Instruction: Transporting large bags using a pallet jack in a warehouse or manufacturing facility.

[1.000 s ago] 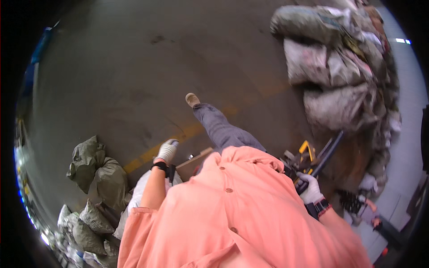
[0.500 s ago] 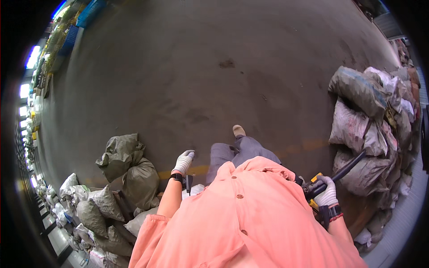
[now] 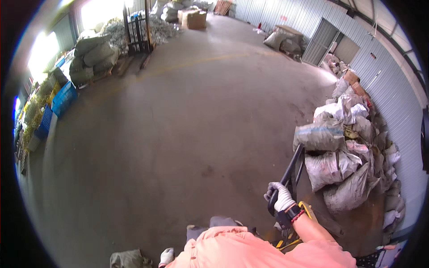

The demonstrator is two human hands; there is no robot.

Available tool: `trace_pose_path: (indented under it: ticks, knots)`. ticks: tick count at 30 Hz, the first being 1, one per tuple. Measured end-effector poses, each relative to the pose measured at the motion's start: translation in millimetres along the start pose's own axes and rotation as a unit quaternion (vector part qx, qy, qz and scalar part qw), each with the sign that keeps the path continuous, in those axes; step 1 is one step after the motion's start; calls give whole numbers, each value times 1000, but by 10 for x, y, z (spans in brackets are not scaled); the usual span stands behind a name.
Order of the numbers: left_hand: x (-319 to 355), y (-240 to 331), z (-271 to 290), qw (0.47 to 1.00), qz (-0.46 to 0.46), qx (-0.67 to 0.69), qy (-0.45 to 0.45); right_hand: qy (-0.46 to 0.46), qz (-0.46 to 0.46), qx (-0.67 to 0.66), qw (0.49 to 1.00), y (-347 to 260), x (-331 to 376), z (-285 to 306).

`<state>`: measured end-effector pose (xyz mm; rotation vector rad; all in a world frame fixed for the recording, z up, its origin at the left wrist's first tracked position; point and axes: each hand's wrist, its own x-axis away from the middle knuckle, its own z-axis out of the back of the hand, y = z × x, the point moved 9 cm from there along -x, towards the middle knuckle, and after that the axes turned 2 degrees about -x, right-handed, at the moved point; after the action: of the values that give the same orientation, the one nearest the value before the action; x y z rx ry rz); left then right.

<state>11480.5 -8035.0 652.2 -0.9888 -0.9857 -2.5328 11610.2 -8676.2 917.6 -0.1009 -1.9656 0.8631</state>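
My right hand [image 3: 280, 196], in a white knitted glove, is closed round the black loop handle [image 3: 289, 172] of what looks like a yellow pallet jack [image 3: 307, 210]. The handle rises forward, its far end in front of the stacked sacks. Much of the jack's body is hidden by my right arm and shirt. My left hand [image 3: 167, 256], also gloved, hangs low at my left side with its fingers curled and nothing visible in them. Nearest to it is a grey-green sack [image 3: 129, 259], cut off by the lower edge.
A pile of stuffed sacks [image 3: 336, 167] runs along the right wall. Blue crates [image 3: 65, 98] line the left side. Further off stand a forklift mast [image 3: 138, 33], a cardboard box [image 3: 194, 20] and bundled sacks [image 3: 286, 41]. Concrete floor [image 3: 178, 134] stretches ahead.
The view has tilted up, bringing the far room in. My right hand has come forward with the handle, which has swung from pointing right to pointing ahead. My left hand sits lower in view.
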Motion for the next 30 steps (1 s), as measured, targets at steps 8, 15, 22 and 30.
trace_pose_path:
  ticks: [8,15,22,30]
  knots:
    - [-189,-229,1675,993,-95,-58,42,-62,2,-2,998,851,-161,-2205]
    - [-931,-565,2341,999,24,-3,-36,-135,-52,-33,989,1547,-436,-4075]
    - [-1533,-1150,3475,999,41,6,-16,-127,-63,27,990,2328,-722,-5830]
    - [-1822,-1460,4814,969,-50,131,203,-147,-95,64,982,3416,-607,-7661]
